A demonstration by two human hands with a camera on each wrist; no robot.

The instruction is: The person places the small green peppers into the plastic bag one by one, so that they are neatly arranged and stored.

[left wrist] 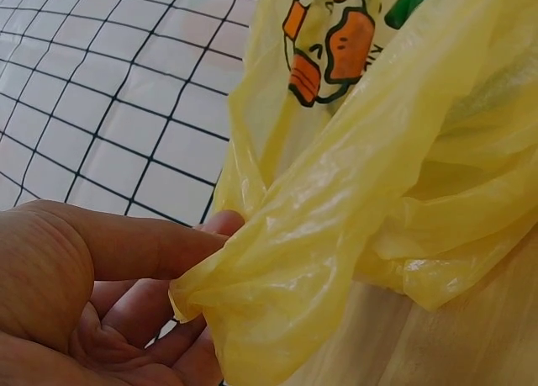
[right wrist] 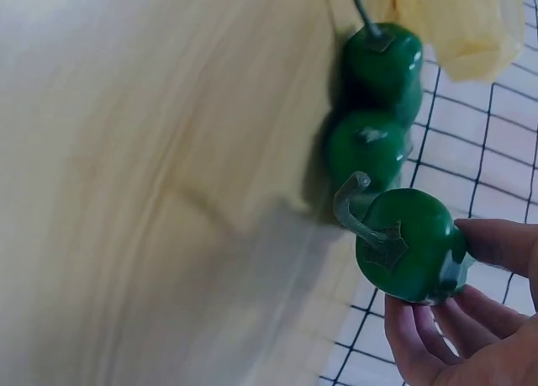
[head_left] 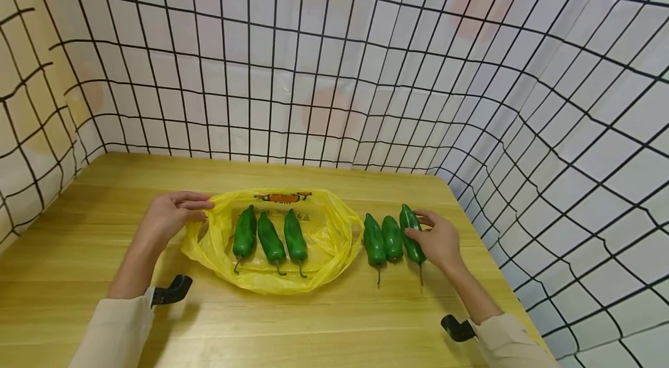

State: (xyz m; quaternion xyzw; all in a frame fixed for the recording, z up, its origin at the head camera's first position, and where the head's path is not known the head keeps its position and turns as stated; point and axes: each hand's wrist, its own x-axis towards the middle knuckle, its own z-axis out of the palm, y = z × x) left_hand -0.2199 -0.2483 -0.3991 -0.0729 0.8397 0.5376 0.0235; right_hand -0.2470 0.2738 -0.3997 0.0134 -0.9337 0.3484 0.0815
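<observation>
Left hand pinching yellow bag, right hand gripping green pepper

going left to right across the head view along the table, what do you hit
left hand pinching the bag's edge → yellow bag with three green peppers inside → two loose peppers → third loose pepper, gripped by right hand

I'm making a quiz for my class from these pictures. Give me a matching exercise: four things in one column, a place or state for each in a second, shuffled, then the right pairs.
Things:
1. left hand
2. right hand
3. three peppers
4. two peppers

Places or states:
A. lying on the wooden table, between bag and right hand
B. pinching the rim of the yellow bag
C. lying in a row on the yellow bag
D. curled round the rightmost pepper

Pairs: 1-B, 2-D, 3-C, 4-A
</observation>
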